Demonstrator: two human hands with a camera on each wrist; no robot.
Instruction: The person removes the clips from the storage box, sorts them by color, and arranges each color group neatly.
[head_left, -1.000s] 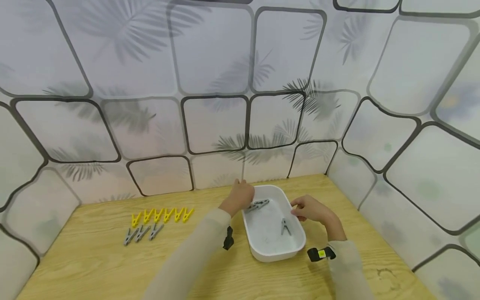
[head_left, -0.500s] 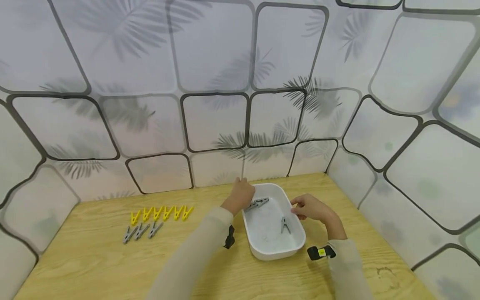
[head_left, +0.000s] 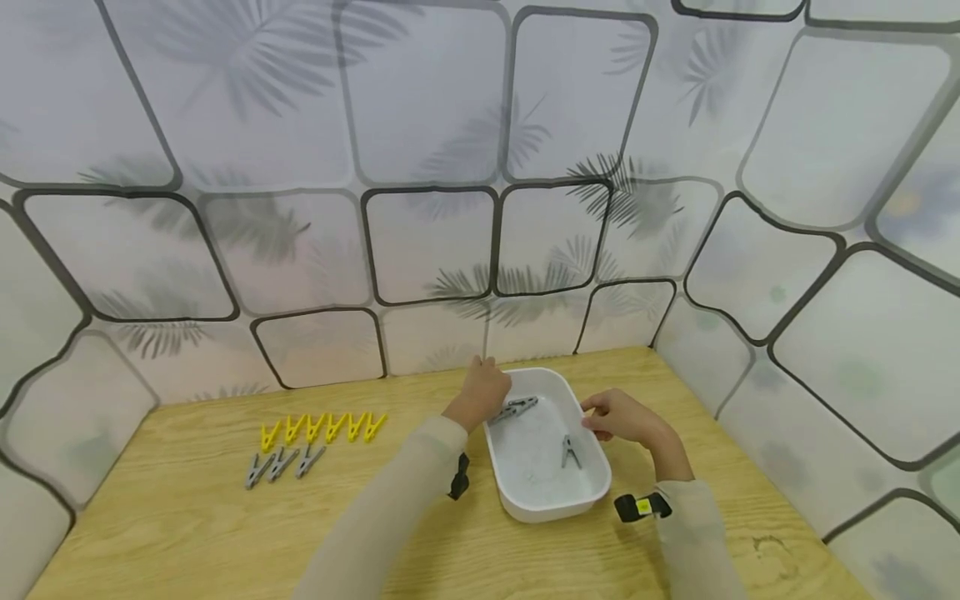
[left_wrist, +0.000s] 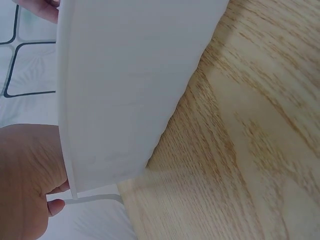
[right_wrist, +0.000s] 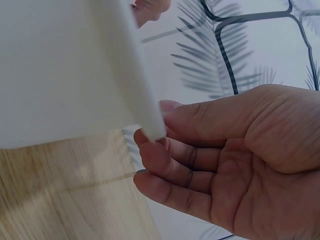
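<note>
My right hand (head_left: 622, 416) pinches the right rim of a white plastic tub (head_left: 551, 500), thumb on one side and fingers on the other, as the right wrist view shows. My left hand (head_left: 482, 394) reaches over the tub's far left rim with bent fingers. Its fingertips are mostly hidden behind the tub wall (left_wrist: 125, 90) in the left wrist view, so I cannot tell what they hold. Grey clothespins (head_left: 519, 407) lie inside the tub right beside that hand. Another grey clothespin (head_left: 571, 452) lies on the tub floor nearer the right hand.
Left of the tub, several yellow clothespins (head_left: 334, 427) form a row on the wooden table (head_left: 187, 533). Three grey clothespins (head_left: 282, 464) lie in front of them. A patterned wall covering (head_left: 435, 250) rises behind the table and along its right side.
</note>
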